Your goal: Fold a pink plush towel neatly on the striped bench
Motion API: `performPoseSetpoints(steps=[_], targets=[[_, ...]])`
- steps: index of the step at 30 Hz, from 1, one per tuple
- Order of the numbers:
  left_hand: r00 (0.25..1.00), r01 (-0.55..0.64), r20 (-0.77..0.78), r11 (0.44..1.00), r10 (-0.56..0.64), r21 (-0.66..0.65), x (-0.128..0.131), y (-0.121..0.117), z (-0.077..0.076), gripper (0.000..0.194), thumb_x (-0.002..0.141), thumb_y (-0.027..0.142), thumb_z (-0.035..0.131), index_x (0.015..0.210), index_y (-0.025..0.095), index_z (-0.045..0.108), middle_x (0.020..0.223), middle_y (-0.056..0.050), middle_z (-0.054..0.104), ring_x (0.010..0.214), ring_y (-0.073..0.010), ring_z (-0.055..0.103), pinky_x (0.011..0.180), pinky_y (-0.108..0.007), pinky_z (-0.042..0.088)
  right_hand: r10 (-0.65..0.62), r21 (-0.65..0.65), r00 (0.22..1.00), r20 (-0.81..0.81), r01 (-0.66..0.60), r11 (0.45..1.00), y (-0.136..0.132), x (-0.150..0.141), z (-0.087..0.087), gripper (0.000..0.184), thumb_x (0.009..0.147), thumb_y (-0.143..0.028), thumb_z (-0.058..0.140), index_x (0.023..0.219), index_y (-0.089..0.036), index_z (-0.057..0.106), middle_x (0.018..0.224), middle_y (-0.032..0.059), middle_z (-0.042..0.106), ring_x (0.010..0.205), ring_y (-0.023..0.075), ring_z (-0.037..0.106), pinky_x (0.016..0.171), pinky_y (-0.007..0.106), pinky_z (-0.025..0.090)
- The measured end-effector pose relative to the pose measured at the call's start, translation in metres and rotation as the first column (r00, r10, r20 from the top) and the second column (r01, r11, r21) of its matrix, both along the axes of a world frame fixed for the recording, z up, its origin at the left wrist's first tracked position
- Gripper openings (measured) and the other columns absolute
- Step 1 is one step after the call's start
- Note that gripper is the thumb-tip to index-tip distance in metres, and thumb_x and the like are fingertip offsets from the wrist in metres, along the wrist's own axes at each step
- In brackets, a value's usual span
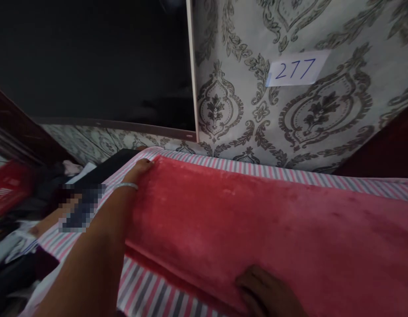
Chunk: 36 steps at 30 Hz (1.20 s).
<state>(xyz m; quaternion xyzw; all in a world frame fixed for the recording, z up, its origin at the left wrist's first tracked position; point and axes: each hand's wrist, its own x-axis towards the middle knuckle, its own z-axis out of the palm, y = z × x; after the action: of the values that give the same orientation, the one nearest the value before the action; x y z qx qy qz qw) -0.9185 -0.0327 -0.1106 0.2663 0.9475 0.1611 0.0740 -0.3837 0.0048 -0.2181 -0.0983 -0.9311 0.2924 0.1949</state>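
A folded red plush blanket (204, 211) lies spread along a long board with a striped pink, grey and white cover (154, 290). My left arm, with a bracelet at the wrist, reaches across to the blanket's far left corner. There my left hand (144, 165) is closed on the blanket's edge, though its fingertips are small and partly hidden. Near the front edge, my right hand (268, 288) rests on the plush with its fingers bent and apart, and no fold shows between them. The layers of the fold are visible along the near side.
Behind the board, a large dark television (98, 61) hangs against patterned wallpaper (237, 141). A paper marked 277 (296, 69) is stuck on the wall. At the left are a red object (12, 187), cluttered cloths and a pixelated patch (81, 209) beside what looks like a forearm.
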Motion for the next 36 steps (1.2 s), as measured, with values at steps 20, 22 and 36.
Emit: performPoseSetpoints(steps=[20,22,36], targets=[[0.989,-0.144,-0.045,0.989,0.144,0.015,0.096,-0.175,-0.034,0.039,0.096,0.038,0.055,0.126,0.014,0.059,0.118,-0.015,0.073,0.106,-0.0263,0.069,0.089,-0.033,0.051,0.043,0.206,0.998,-0.037,-0.034,0.978,-0.003,0.008,0.001,0.03,0.103,-0.037,0.05,0.121,-0.026,0.071,0.101,0.0084,0.071,0.087,0.0202,0.072,0.072,0.031,0.06],[0.987,-0.148,-0.059,0.989,0.149,0.014,0.103,-0.179,-0.035,0.034,0.097,0.038,0.053,0.12,0.014,0.061,0.116,-0.015,0.072,0.105,-0.027,0.068,0.088,-0.033,0.05,0.033,0.236,0.998,-0.061,-0.017,0.972,-0.005,0.006,0.001,0.032,0.105,-0.035,0.046,0.12,-0.024,0.072,0.097,0.0086,0.07,0.085,0.0196,0.071,0.071,0.031,0.059],[0.99,-0.123,-0.074,0.992,0.12,-0.034,0.109,-0.19,-0.026,0.029,0.089,0.026,0.056,0.107,0.012,0.072,0.108,-0.014,0.076,0.1,-0.0249,0.071,0.083,-0.028,0.051,0.039,0.402,0.982,-0.186,0.04,0.915,-0.011,0.009,0.0,0.038,0.108,-0.032,0.039,0.103,-0.02,0.075,0.092,0.0097,0.069,0.082,0.0197,0.066,0.071,0.03,0.054]])
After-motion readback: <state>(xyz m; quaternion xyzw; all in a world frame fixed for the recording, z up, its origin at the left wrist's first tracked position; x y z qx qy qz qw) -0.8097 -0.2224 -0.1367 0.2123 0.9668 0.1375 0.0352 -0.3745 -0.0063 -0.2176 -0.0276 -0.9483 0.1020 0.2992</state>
